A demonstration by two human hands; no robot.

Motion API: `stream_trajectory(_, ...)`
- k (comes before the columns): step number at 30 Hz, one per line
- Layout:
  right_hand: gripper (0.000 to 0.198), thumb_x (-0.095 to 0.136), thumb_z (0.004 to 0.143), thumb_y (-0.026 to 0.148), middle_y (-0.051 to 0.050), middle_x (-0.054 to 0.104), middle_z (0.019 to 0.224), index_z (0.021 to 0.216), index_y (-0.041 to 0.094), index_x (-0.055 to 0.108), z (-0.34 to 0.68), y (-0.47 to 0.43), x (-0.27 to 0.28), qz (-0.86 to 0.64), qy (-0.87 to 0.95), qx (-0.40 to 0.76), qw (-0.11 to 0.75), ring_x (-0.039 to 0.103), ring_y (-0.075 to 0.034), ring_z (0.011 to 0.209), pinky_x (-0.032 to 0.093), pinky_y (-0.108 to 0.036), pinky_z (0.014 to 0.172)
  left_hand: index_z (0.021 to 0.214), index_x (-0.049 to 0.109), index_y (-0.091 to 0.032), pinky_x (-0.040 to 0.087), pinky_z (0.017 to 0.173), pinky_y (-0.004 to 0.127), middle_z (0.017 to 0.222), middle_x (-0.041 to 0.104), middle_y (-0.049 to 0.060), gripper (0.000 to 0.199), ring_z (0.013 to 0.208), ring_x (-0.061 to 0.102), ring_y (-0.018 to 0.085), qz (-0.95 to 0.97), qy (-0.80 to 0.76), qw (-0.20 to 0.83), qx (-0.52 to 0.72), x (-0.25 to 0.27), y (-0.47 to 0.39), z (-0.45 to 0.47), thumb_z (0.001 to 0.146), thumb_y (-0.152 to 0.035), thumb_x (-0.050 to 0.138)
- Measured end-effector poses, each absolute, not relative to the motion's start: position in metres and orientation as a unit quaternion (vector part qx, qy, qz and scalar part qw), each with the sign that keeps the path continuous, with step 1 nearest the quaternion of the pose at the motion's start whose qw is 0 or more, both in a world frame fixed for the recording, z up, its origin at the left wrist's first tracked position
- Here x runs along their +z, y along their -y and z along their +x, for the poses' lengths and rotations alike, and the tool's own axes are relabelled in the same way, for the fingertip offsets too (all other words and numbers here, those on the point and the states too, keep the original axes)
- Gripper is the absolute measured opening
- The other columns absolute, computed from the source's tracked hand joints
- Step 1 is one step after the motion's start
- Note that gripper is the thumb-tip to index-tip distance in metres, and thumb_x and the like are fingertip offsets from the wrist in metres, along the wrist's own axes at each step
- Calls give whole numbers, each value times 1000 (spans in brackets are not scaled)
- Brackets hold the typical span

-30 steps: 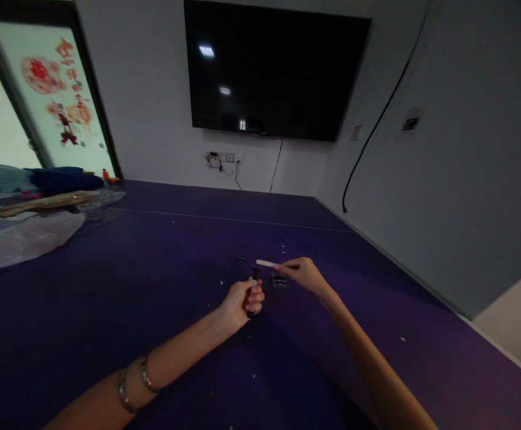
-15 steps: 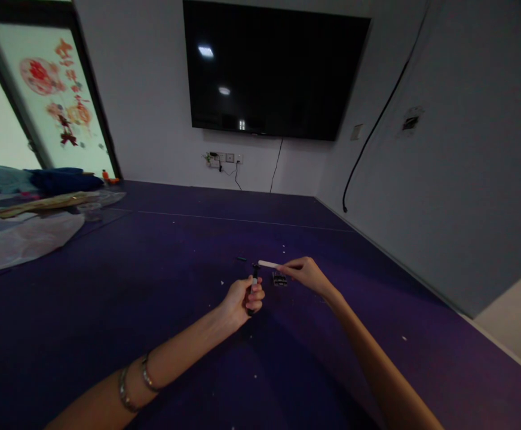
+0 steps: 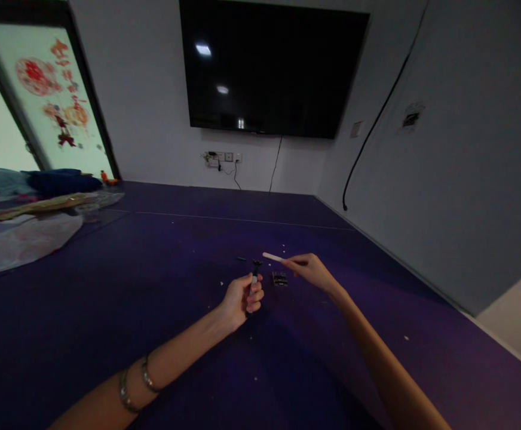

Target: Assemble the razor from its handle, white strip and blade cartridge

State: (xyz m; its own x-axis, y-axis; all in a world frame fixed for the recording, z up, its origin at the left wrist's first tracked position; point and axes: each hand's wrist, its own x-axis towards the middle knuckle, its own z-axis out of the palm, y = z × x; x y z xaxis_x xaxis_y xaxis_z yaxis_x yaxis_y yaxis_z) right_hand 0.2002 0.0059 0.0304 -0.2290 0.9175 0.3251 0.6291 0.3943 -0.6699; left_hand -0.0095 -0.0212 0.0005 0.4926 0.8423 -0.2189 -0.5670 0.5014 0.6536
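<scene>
L hand (image 3: 242, 297) has its fingers curled round the handle of a T-headed razor (image 3: 254, 279) (prob; too small to be sure), head up & pointing away from the wearer, over the purple surface (image 3: 153, 286). R hand (image 3: 309, 269) has a pale flat stick (image 3: 272, 257) pinched btwn thumb & fingers, tip pointing L, just beside the razor head w/ a small gap showing; depth hard to tell. Black multi-part piece (image 3: 279, 279) lies below the stick, nr R hand; thin teal strip (image 3: 241, 258) lies L of the head, white bits (image 3: 221, 283) scattered about

Step in hand, as I read it: stick being worked at or nr the head. Any further pass calls for a steady L grip, light R pinch & the tip lined up w/ the head, fingers clear of any edge
</scene>
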Motion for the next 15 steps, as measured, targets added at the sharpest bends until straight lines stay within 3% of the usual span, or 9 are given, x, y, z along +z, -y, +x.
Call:
stream_trajectory(7, 45, 45, 81, 50, 1, 48, 49, 77, 14, 71, 198, 22, 69, -484, 786, 187, 335, 41, -9, 47, 29, -22, 47, 77, 54, -12, 28, 45, 19, 53, 39, -4, 14, 42, 31, 5, 463, -190, 746, 439, -6, 17, -11, 81, -24, 46)
stream_trajectory(15, 36, 50, 80, 47, -3, 69, 74, 88, 20, 72, 189, 44, 88, -465, 812, 178, 304, 56, -15, 64, 40, -24, 57, 77, 56, -11, 27, 53, 22, 57, 43, 0, 20, 53, 36, 9, 510, -157, 714, 452, -6, 11, -14, 81, -29, 49)
